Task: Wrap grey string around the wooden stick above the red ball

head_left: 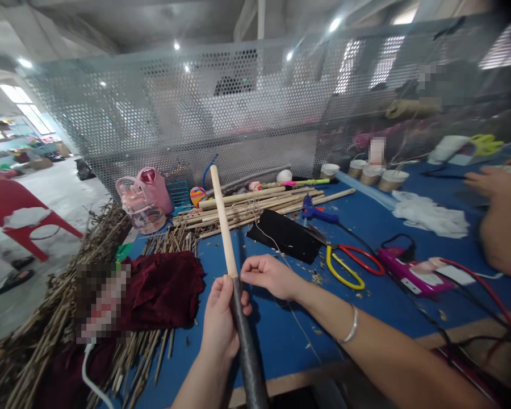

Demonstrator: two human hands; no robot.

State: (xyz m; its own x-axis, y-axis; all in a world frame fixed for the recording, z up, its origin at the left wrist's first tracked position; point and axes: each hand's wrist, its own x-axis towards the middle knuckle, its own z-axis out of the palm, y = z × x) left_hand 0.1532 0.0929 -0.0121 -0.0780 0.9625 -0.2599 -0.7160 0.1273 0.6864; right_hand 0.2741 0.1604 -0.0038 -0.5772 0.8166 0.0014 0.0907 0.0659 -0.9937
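A stick [232,267] is gripped in the left hand [221,321], whose fingers are wrapped around it where a black wrapping on its near part meets the bare pale wood; the stick rises tilted from the near edge of the blue bench [281,335] toward the far side. The right hand [270,275] is held just right of the stick at the same height, its fingers curled shut on a thin thread [276,244] that runs away over the bench. A dark red cloth [162,289] is seen to the left, lying on a heap of twigs [51,318]. Right of the hands, scissors [349,264] with yellow and red handles are laid beside a black cloth [285,236], and a pink tool [402,272] with cables lies farther right. Beyond these, a bundle of pale sticks [259,204] and a blue glue gun [317,211] are found, then a pink jug [145,199] and a row of cups [375,173] before the perforated screen [174,113]. Another person's hand [491,182] is seen at the far right.
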